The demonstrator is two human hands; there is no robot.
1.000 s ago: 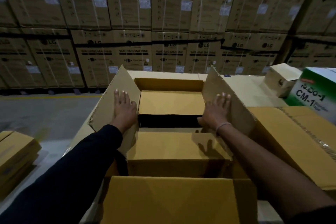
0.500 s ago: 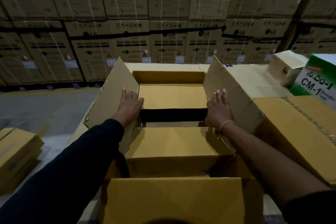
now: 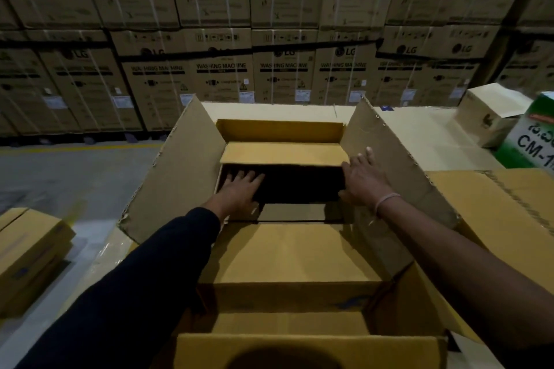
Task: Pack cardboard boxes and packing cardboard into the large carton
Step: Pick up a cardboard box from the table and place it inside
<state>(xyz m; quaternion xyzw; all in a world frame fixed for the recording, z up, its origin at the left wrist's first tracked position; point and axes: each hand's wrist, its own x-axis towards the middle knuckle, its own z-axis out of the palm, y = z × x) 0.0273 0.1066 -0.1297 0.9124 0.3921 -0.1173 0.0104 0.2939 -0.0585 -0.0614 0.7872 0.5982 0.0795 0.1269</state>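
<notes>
Large carton [image 3: 180, 177] at frame centre already holds two cardboard boxes [image 3: 287, 252]; a dark gap remains between them. Left hand [image 3: 239, 192] and right hand [image 3: 364, 181] reach in flat, fingers spread, grasping nothing. Packing judged partway, flaps unclosed.

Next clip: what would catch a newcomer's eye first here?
The large open carton fills the centre, flaps up, with boxes inside around a dark gap. The left hand reaches into that gap; the right hand rests against the right flap. Washing-machine cartons wall the background.
</notes>
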